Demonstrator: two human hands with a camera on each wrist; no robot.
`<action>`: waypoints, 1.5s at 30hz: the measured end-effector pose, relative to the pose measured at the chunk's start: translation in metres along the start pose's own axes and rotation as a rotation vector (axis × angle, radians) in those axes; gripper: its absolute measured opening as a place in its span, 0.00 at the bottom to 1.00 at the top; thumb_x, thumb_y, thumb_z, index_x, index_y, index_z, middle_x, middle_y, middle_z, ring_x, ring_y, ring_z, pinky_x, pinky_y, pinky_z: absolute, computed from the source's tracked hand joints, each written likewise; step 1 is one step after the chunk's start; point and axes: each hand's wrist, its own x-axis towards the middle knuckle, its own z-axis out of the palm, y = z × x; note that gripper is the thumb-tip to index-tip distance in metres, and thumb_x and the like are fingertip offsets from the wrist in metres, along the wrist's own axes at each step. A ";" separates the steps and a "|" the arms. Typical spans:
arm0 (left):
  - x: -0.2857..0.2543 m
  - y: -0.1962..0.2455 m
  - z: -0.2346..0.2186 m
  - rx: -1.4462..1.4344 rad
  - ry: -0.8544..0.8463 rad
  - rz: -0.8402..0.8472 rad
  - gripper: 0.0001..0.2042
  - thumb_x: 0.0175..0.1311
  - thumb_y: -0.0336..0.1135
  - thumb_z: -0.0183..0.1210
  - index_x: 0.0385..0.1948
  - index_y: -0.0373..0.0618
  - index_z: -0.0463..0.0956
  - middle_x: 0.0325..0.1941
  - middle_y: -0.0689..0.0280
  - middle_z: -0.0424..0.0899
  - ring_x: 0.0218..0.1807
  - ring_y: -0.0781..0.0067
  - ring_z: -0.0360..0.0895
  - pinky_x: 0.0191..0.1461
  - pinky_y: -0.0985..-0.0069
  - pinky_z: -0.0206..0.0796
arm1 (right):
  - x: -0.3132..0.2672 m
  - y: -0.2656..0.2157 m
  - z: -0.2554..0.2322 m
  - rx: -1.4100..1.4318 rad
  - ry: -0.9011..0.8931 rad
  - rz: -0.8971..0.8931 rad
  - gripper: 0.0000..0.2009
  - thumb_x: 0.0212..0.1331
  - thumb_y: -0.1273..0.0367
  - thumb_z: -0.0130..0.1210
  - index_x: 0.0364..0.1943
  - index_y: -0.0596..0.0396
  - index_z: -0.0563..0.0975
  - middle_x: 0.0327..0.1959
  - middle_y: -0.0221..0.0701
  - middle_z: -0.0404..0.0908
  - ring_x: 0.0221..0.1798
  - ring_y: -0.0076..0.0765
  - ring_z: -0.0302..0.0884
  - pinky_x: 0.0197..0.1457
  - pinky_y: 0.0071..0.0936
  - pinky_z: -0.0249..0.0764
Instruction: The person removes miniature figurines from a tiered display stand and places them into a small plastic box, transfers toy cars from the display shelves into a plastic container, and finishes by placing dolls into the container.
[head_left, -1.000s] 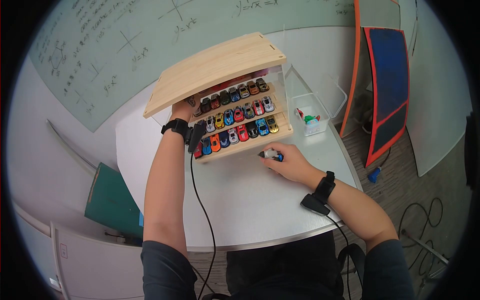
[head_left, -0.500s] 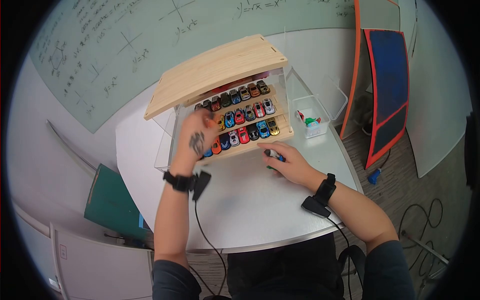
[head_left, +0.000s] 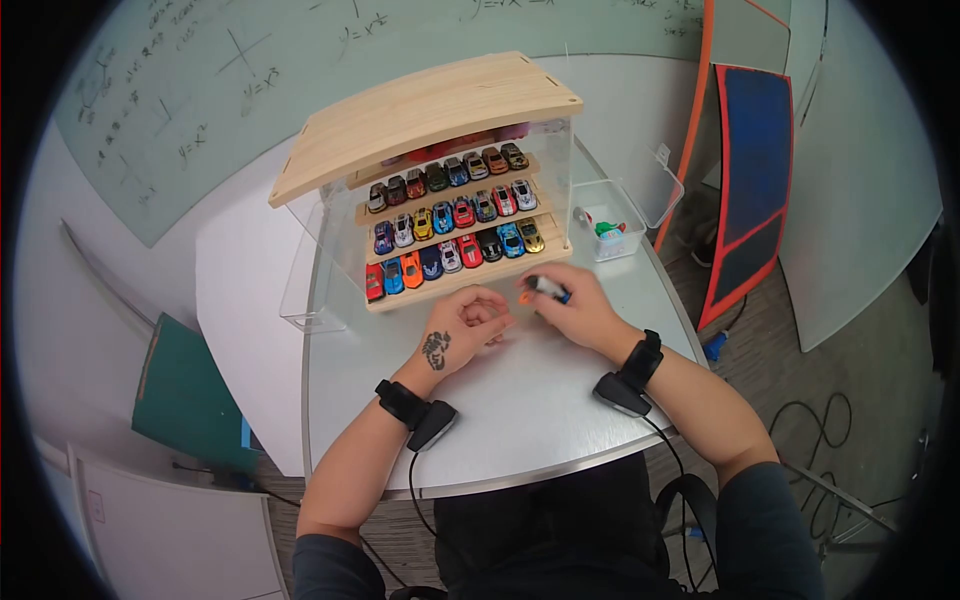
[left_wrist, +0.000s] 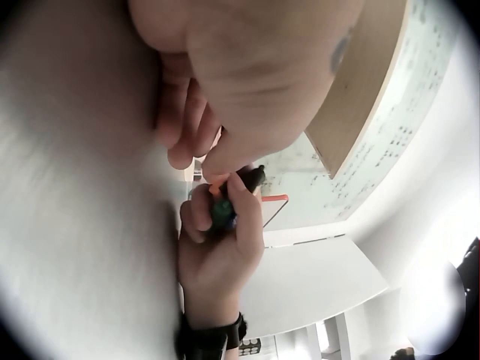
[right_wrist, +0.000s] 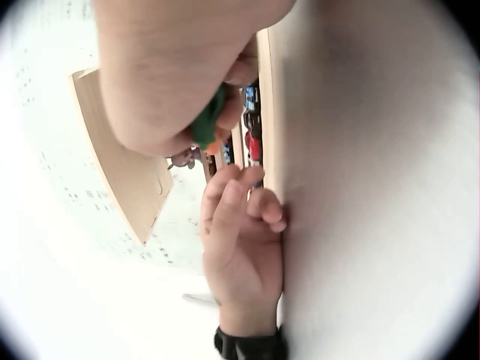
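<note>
R hand (head_left: 578,308) grasps sm. toy figures (right_wrist: 209,124) above tabletop (head_left: 520,405), in front of wood-topped display case (head_left: 420,118); L hand (head_left: 458,330) loosely curled just beside, no item visible in it. Figures: prob. light, stiff, slightly slick plastic; pinch ea. at mid-body. Worktop smooth, w/ marked whiteboard (head_left: 300,85) behind case.

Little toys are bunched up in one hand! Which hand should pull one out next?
Probably the left hand: it looks empty and is close by. The right hand is already busy gripping the small toys, with an orange one poking out.
</note>
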 end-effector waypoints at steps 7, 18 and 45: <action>-0.003 -0.004 -0.001 0.067 0.011 -0.017 0.04 0.68 0.25 0.60 0.40 0.37 0.80 0.32 0.67 0.84 0.31 0.81 0.81 0.37 0.80 0.78 | 0.016 -0.009 -0.056 -0.145 0.443 -0.036 0.11 0.64 0.69 0.56 0.47 0.60 0.79 0.38 0.35 0.83 0.35 0.29 0.81 0.43 0.26 0.76; 0.000 -0.009 -0.001 0.073 -0.007 0.012 0.03 0.68 0.25 0.59 0.39 0.37 0.80 0.30 0.67 0.83 0.30 0.82 0.79 0.36 0.80 0.77 | 0.061 -0.021 -0.087 -0.903 0.279 0.059 0.13 0.60 0.67 0.58 0.48 0.54 0.82 0.43 0.40 0.82 0.45 0.50 0.81 0.48 0.41 0.77; -0.001 -0.011 -0.002 0.150 -0.009 0.136 0.04 0.66 0.26 0.58 0.38 0.37 0.79 0.29 0.67 0.83 0.28 0.81 0.80 0.34 0.81 0.72 | 0.056 -0.070 -0.043 -1.170 0.108 0.038 0.07 0.58 0.67 0.59 0.32 0.53 0.85 0.26 0.41 0.85 0.32 0.52 0.84 0.38 0.44 0.80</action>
